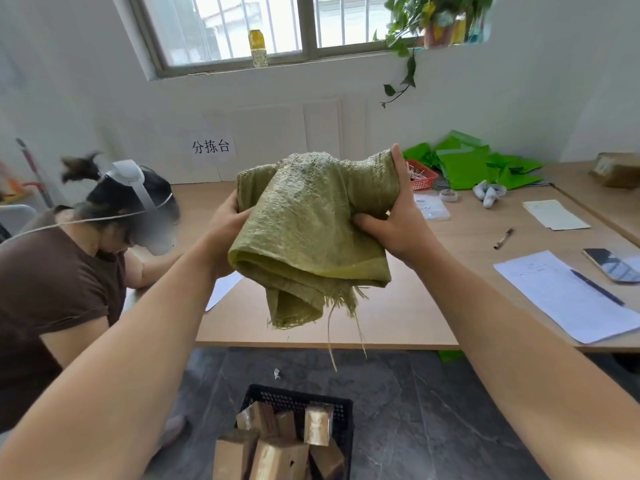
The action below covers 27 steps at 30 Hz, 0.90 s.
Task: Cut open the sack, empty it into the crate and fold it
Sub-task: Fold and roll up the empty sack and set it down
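Both hands up at chest height over the light wooden bench [408, 306], holding the crumpled olive-green woven plastic sack [308, 237] between them. Left hand [225, 233] grip closed around the sack's left side, fingers mostly hidden behind the fabric. Right hand [398, 216] grip closed on the right upper edge, thumb up along the fabric, fingers curled into the folds. Sack is bunched and partly doubled over, frayed cut end with loose strands hanging down. Black plastic mesh crate [301, 403] sits on the dark floor below, with brown cardboard boxes [277, 445] inside.
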Each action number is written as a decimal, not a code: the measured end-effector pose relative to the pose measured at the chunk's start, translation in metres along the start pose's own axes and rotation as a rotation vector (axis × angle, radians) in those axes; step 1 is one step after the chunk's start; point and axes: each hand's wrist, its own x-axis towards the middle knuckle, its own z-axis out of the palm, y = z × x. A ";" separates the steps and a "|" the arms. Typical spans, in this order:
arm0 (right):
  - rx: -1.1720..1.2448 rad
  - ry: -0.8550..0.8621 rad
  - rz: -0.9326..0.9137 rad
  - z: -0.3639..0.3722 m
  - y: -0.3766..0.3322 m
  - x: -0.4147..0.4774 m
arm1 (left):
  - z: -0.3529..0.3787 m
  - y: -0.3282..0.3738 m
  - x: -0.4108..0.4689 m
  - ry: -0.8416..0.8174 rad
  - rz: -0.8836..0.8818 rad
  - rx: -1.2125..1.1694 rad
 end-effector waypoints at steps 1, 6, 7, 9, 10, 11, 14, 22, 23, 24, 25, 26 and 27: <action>-0.013 0.008 -0.001 -0.002 0.000 0.000 | 0.000 -0.001 -0.002 -0.018 -0.002 0.000; -0.098 0.061 -0.002 -0.002 -0.002 -0.004 | -0.002 -0.008 -0.006 0.004 -0.092 -0.037; -0.097 0.082 0.006 -0.003 -0.002 -0.004 | -0.001 -0.009 -0.006 0.013 -0.092 -0.023; -0.079 0.108 0.042 -0.004 -0.002 -0.004 | -0.002 -0.014 0.000 -0.028 -0.081 0.034; -0.039 0.098 0.059 -0.005 -0.003 -0.003 | -0.006 -0.016 0.004 -0.066 -0.069 0.069; 0.011 0.078 0.079 -0.006 -0.005 -0.004 | -0.008 -0.016 0.005 -0.107 -0.065 0.090; 0.004 0.081 0.068 -0.004 -0.003 -0.003 | -0.015 -0.018 0.013 -0.174 -0.133 0.024; -0.266 0.176 0.009 0.011 0.003 -0.001 | -0.009 -0.025 0.014 -0.235 -0.069 0.178; -0.264 0.174 0.023 0.011 0.002 0.000 | -0.007 -0.027 0.014 -0.220 -0.036 0.234; -0.236 0.174 0.042 0.010 0.002 0.003 | -0.005 -0.027 0.014 -0.201 0.003 0.277; -0.178 0.161 0.074 0.009 0.000 0.004 | -0.003 -0.026 0.013 -0.173 0.048 0.309; -0.086 0.143 0.112 0.008 -0.002 0.005 | -0.003 -0.025 0.013 -0.142 0.087 0.338; 0.019 0.118 0.157 0.007 -0.003 0.006 | -0.004 -0.025 0.015 -0.114 0.118 0.369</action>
